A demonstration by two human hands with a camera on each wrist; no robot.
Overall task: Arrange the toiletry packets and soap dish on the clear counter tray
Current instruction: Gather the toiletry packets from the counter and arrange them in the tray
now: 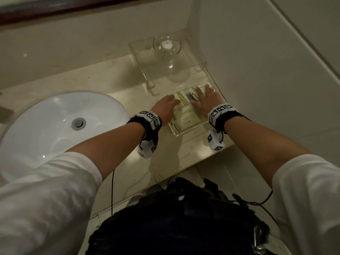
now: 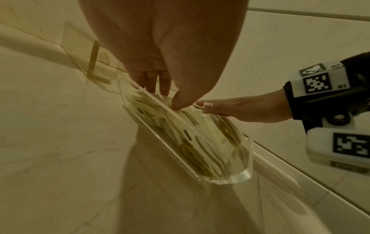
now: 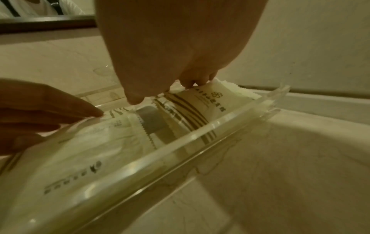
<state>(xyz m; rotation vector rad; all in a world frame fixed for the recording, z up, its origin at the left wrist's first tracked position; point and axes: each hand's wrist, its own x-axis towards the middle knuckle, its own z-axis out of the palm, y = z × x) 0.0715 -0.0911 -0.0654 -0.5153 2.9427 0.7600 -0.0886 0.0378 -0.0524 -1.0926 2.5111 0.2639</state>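
A clear tray (image 1: 185,132) sits on the counter between the sink and the right wall. Several cream toiletry packets (image 1: 185,116) with brown stripes lie in it, overlapping. My left hand (image 1: 167,104) lies flat on the packets at the tray's left side, its fingers straight. My right hand (image 1: 205,99) lies flat on the packets at the far right, fingers spread. In the left wrist view the left hand's (image 2: 160,47) thumb and fingertips touch the packets (image 2: 200,139). In the right wrist view the right hand's (image 3: 176,47) fingertips press a striped packet (image 3: 200,101). No soap dish can be made out.
A white sink (image 1: 60,126) lies to the left. A clear riser shelf (image 1: 139,52) with a glass (image 1: 167,50) on it stands behind the tray. The tiled wall (image 1: 266,70) runs close along the tray's right side. The counter's front edge (image 1: 184,168) is near my body.
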